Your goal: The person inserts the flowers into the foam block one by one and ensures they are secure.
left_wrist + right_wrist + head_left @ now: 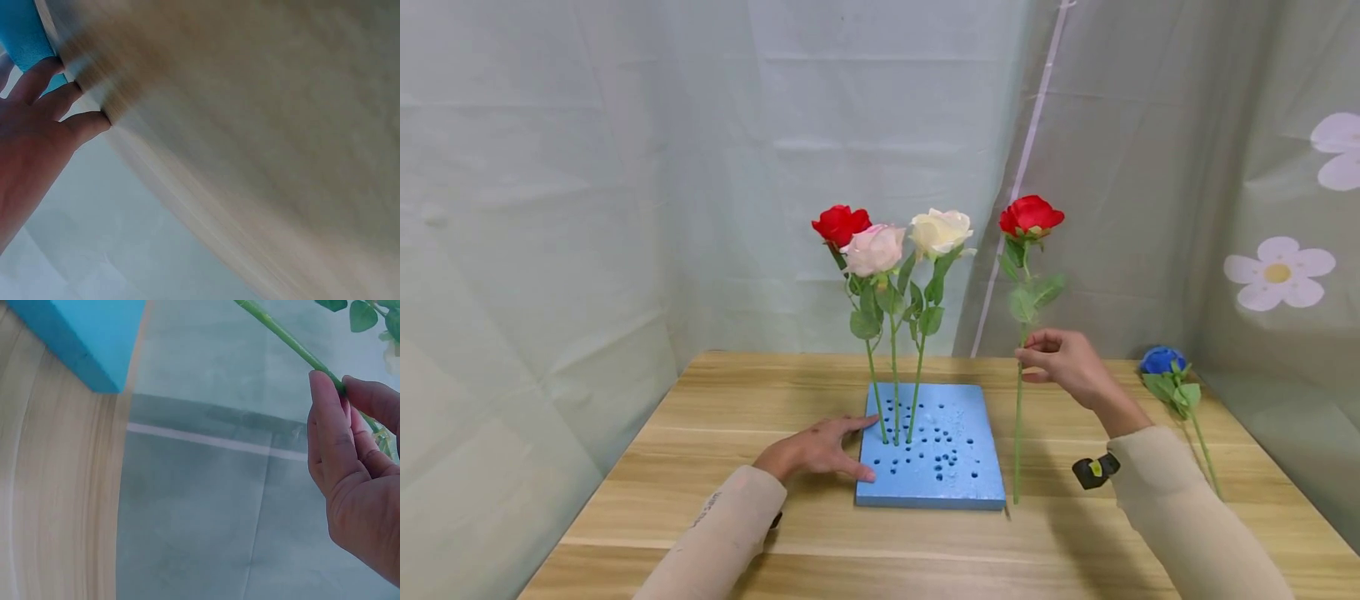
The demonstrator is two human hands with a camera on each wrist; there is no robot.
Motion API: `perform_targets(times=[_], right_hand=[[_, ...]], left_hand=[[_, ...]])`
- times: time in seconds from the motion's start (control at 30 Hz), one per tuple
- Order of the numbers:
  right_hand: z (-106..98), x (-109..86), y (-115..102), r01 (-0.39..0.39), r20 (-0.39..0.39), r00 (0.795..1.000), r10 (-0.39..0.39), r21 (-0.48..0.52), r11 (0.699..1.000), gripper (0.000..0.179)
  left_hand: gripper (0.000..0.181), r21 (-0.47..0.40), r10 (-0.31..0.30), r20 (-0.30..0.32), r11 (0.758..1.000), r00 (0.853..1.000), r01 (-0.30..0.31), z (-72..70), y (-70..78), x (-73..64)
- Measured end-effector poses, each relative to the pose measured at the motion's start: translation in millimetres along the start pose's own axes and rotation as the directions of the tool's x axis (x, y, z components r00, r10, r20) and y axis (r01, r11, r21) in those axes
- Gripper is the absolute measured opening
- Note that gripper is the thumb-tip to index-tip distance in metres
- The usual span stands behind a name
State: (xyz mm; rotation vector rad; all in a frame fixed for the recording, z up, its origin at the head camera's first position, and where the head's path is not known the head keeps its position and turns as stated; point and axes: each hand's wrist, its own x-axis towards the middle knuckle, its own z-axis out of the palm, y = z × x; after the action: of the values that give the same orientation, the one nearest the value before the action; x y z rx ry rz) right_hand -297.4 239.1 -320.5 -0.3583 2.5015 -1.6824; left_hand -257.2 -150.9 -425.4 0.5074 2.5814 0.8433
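Note:
My right hand pinches the green stem of a red rose between thumb and fingertips, upright beside the board's right edge. The right wrist view shows the same stem slanting through the fingers. A blue foam board full of small holes lies on the table. My left hand rests at its left side, thumb and fingers spread along the edge. Three roses stand in the board: a red one, a pale pink one and a cream one.
A blue rose lies on the wooden table at the far right. Grey cloth hangs behind the table and along both sides, with printed white flowers on the right part.

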Motion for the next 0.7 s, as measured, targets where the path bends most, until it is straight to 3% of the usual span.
perform_targets(times=[0.7], right_hand=[[28,24.2,-31,0.076,-0.085,0.994,-0.072,0.043,0.996,0.022]], left_hand=[[0.098,-0.013,0.018,0.006,1.000,1.000,-0.018,-0.6,-0.6,0.4]])
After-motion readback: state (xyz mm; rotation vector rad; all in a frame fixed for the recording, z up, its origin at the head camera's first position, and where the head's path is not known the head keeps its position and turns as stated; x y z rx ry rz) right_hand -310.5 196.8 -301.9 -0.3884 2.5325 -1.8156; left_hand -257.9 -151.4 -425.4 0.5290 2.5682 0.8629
